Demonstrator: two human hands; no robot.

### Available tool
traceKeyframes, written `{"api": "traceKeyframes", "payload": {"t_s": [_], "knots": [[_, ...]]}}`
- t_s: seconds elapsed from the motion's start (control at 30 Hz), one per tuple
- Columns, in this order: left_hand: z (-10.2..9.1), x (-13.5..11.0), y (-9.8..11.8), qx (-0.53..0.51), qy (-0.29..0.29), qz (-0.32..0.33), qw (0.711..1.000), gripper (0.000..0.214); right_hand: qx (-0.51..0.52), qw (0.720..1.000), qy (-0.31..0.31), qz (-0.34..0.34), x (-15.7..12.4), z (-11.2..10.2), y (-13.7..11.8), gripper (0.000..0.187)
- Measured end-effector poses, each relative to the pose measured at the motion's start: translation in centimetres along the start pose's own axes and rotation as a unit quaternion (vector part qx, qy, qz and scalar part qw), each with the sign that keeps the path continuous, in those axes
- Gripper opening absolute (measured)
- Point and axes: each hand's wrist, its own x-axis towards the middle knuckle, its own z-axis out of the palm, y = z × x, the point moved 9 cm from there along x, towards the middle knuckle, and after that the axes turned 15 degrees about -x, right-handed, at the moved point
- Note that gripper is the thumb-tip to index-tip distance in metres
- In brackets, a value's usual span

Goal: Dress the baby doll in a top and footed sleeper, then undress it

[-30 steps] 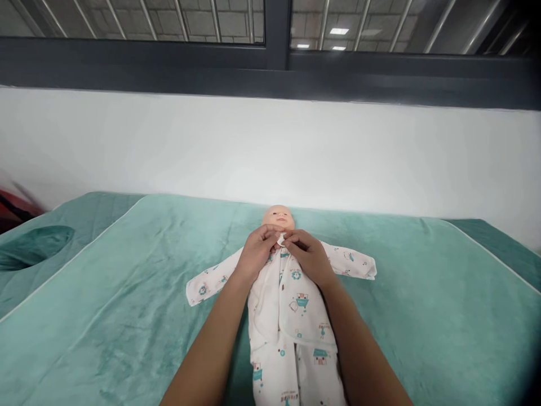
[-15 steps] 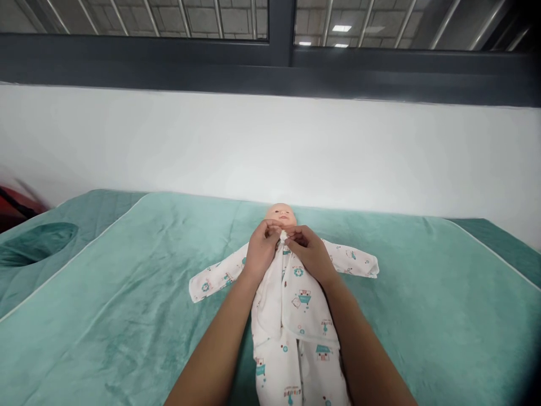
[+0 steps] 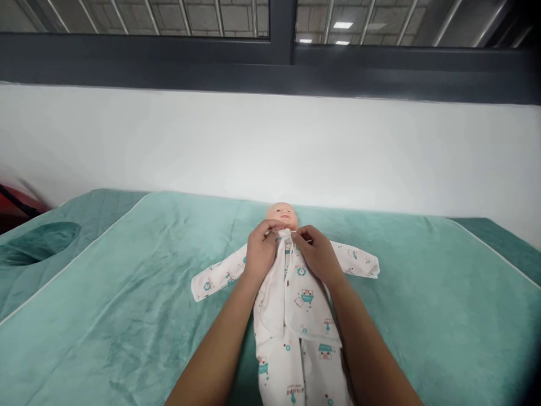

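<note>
A baby doll (image 3: pixel 282 213) lies on its back on a teal towel (image 3: pixel 127 293), dressed in a white printed romper (image 3: pixel 296 304) with both sleeves spread sideways. My left hand (image 3: pixel 261 251) and my right hand (image 3: pixel 318 254) meet at the doll's neck. Each hand pinches one edge of the romper's collar just under the chin, fingers closed on the fabric. The doll's hands are hidden inside the sleeves and its feet are cut off by the lower edge of the view.
The towel covers a teal padded bed (image 3: pixel 494 237) that stands against a white wall (image 3: pixel 270 146), under a dark window frame (image 3: pixel 270 62). An oval hole (image 3: pixel 38 239) is sunk into the bed at the left. Something red (image 3: pixel 12 206) shows at the far left.
My hands have drawn slightly apart at the collar, with the fabric pulled up between them. The view has shifted a little to the right.
</note>
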Motion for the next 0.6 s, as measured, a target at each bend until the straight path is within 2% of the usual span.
{"api": "traceKeyframes", "payload": {"t_s": [0.07, 0.2, 0.37, 0.5, 0.6], "knots": [[-0.1, -0.1, 0.5, 0.012, 0.000, -0.013, 1.000, 0.020, -0.075, 0.997, -0.024, -0.009, -0.4, -0.7, -0.5, 0.029], [0.3, -0.5, 1.5, 0.093, -0.064, -0.041, 0.993, 0.012, -0.201, 0.976, -0.081, -0.020, -1.4, -1.1, -1.3, 0.032], [0.0, -1.1, 2.2, 0.185, -0.128, -0.076, 0.971, 0.023, -0.333, 0.939, -0.080, -0.011, -2.7, -0.7, -2.9, 0.029], [0.8, -1.9, 2.6, 0.190, -0.177, -0.082, 0.962, 0.030, -0.406, 0.910, -0.072, -0.035, -3.6, 0.4, -4.7, 0.019], [1.2, -2.4, 3.0, 0.172, -0.197, -0.096, 0.960, 0.033, -0.426, 0.901, -0.068, -0.044, -3.8, 0.6, -5.0, 0.008]]}}
